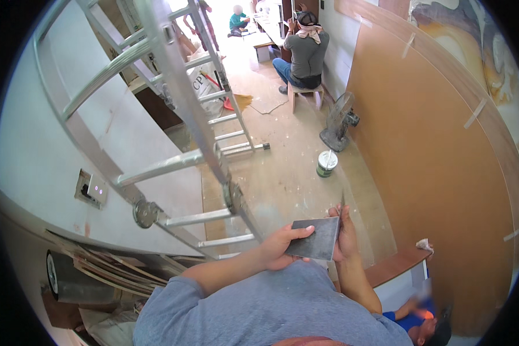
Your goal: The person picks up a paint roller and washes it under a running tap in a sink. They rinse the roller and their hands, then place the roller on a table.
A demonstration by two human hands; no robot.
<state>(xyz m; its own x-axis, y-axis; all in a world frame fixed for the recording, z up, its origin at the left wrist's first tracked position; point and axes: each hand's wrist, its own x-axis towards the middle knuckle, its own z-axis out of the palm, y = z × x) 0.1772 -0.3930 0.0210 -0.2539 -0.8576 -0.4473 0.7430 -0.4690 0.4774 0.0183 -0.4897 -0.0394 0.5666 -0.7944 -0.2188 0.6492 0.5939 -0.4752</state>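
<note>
Left hand point(284, 247) is clamped on a flat dark-grey rectangular plate point(311, 241), thumb on top, just in front of the wearer's torso. Right hand point(346, 237) is closed on a thin, pointed grey blade point(343, 200) at the plate's right edge; handle hidden, can't tell if the blade touches. Progress, my read: tools in hand, work under way. No obvious load on the plate. The big brown board panel point(415, 155) is up but bare, with pale tape strips; looks like its finish is left to do. White wall switch point(97, 188) hangs skewed at its box, so probably not fixed yet. Floor point(285, 193) is tan, spotted white. On it: a white-topped green bucket point(327, 164), a dark pedestal fan point(340, 121), a silver aluminium ladder point(161, 167) at left. Beyond, a grey-shirted co-worker point(307, 55) sits on a low stool.
</note>
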